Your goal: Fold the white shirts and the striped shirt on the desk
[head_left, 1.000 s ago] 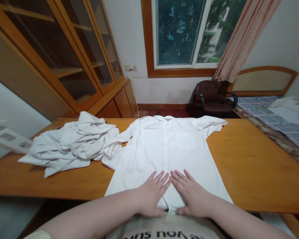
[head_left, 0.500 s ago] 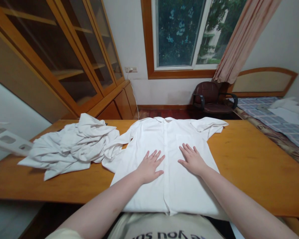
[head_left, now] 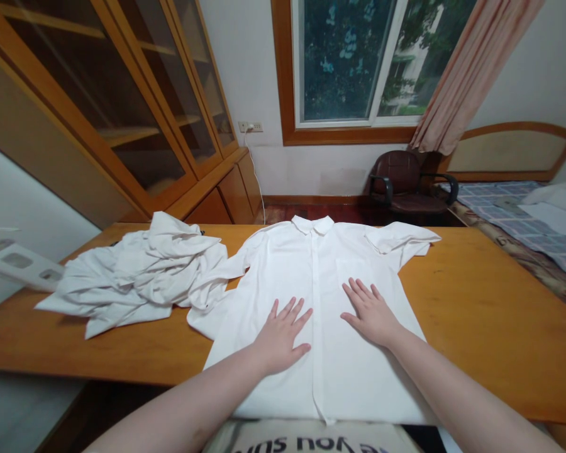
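A white short-sleeved shirt [head_left: 292,264] lies front side up on the wooden table, its collar pointing away from me and its hem at the near edge. My left hand [head_left: 283,336] rests flat with spread fingers on the shirt, left of the button placket. On the other side of the placket, my right hand [head_left: 370,314] also lies flat, fingers apart, below the chest pocket. Neither hand grips the cloth. The shirt's right-hand sleeve is folded over itself, and the left-hand one is crumpled.
A crumpled heap of white cloth [head_left: 141,270] sits on the table [head_left: 490,314] to the left, beside a white plastic object [head_left: 23,261]. Beyond the table are a glass-fronted cabinet [head_left: 202,182], a maroon armchair [head_left: 400,179] and a bed [head_left: 504,195] at the right.
Both hands have slid slightly toward me over the shirt, still flat. The shirt has shifted toward me at the hem, and its collar now shows more fully.
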`<state>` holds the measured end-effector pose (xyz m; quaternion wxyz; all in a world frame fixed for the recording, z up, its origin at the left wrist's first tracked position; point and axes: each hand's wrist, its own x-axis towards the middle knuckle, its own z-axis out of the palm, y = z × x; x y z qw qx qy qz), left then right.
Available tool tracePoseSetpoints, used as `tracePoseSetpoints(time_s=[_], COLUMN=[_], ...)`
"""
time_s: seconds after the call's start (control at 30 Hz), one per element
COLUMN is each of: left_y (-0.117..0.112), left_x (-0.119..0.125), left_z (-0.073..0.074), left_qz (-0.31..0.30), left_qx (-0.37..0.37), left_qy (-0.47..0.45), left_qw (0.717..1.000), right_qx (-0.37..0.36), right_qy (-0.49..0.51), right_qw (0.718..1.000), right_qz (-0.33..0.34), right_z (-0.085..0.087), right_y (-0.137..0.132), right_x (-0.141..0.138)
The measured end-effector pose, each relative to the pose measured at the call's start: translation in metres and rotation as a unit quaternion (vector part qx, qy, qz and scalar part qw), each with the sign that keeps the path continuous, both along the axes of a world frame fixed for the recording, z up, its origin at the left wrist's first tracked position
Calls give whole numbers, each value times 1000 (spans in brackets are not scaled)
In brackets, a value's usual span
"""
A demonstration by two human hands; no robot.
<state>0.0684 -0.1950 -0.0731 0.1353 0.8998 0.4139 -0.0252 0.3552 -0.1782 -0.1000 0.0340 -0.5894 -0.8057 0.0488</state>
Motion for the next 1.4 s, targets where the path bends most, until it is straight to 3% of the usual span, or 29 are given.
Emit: tracePoseSetpoints(time_s=[0.13, 0.23, 0.33, 0.43, 0.5, 0.6, 0.73, 0.83, 1.0, 1.27, 1.33, 1.4], left_y=[-15, -16, 1, 38, 67, 106, 130, 131, 122, 115, 115, 115], left_x=[-1, 3, 15, 38, 55, 78, 93, 95, 89, 83, 83, 83], left_z=[-2, 6, 24, 34, 30, 12, -15, -24, -26, -28, -28, -27], left_qz=[8, 20, 50, 81, 91, 119, 162, 166, 154, 155, 152, 154], left_qx=[-11, -18, -8, 24, 74, 111, 109, 99, 100, 116, 112, 108], left_qy=[3, 9, 0, -15, -47, -53, -23, -3, -8, -21, -23, -23], left_qw=[1000, 1000, 999, 996, 992, 985, 980, 981, 983, 981, 982, 982], right_qx=[2, -1, -19, 17, 31, 4, -13, -16, -2, 27, 61, 97], right_qy=[8, 14, 23, 31, 30, 22, 11, 9, 7, 32, 33, 18], right_qw=[1000, 1000, 1000, 999, 999, 1000, 1000, 999, 998, 999, 997, 991], right_qz=[6, 3, -5, -22, -22, -22, -20, -34, -59, 5, -19, -92], right_z=[3, 18, 35, 37, 29, 13, 5, 5, 3, 13, 14, 12], right_y=[-13, -14, 1, 24, 37, 48, 47, 42, 32, 44, 53, 61], right_x=[-1, -2, -7, -17, -25, -31, -30, -30, -36, -17, -8, -2])
